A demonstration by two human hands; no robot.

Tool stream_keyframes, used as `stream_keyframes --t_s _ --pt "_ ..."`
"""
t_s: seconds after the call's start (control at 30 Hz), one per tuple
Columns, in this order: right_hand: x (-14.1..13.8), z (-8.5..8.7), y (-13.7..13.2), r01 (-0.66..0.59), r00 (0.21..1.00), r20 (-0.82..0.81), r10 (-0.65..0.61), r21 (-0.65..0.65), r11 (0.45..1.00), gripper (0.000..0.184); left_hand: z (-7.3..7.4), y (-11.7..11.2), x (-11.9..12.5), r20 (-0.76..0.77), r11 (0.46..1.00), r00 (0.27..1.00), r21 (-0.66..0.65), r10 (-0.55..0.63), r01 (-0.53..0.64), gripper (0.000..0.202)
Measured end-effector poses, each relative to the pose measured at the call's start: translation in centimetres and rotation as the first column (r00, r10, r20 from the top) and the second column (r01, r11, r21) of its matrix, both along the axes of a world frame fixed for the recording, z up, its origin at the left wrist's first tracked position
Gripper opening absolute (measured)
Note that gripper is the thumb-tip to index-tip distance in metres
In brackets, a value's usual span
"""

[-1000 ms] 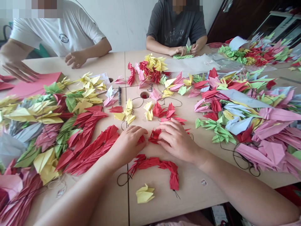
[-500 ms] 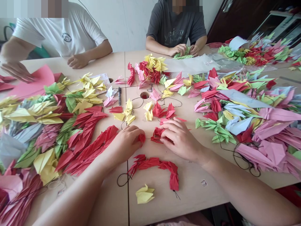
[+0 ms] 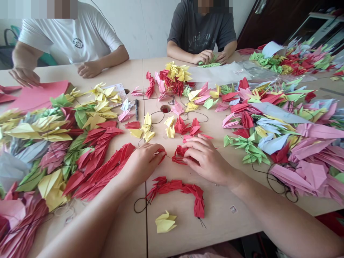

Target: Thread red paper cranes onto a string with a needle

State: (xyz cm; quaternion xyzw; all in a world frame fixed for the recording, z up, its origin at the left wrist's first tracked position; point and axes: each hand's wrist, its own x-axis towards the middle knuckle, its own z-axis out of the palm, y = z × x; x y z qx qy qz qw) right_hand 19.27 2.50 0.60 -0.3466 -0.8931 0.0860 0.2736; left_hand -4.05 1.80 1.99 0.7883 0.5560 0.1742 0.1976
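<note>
My left hand (image 3: 145, 161) rests on the table with its fingertips pinched on a small red paper crane (image 3: 161, 154) and a thin black thread. My right hand (image 3: 205, 157) is curled over a bunch of red paper cranes (image 3: 179, 154) just to the right; the thread runs between the two hands. A curved string of red cranes (image 3: 178, 188) lies on the table right below both hands. A loose yellow folded crane (image 3: 165, 221) sits near the table's front edge.
Heaps of coloured paper cranes cover the left side (image 3: 53, 143) and the right side (image 3: 290, 122). A black pen (image 3: 137, 108) and a round table hole (image 3: 165, 108) lie beyond my hands. Two other people sit across; one handles pink paper (image 3: 37, 96), the other green cranes (image 3: 209, 64).
My left hand has drawn the small red crane a little leftward away from the bunch, showing thread between them. The person at far left has pulled a hand back over the pink paper.
</note>
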Motion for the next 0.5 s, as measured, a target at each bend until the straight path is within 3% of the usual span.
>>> stream_keyframes --t_s 0.27,0.5 --pt "0.1 0.2 0.2 0.007 0.999 -0.04 -0.007 -0.002 1.0 0.012 0.1 0.1 -0.3 -0.066 0.994 0.992 0.043 0.107 -0.104 0.015" --pt "2.5 1.3 1.3 0.074 0.992 -0.101 -0.072 0.017 0.997 0.009 0.2 0.4 -0.8 -0.157 0.976 0.967 0.122 0.199 -0.181 0.021"
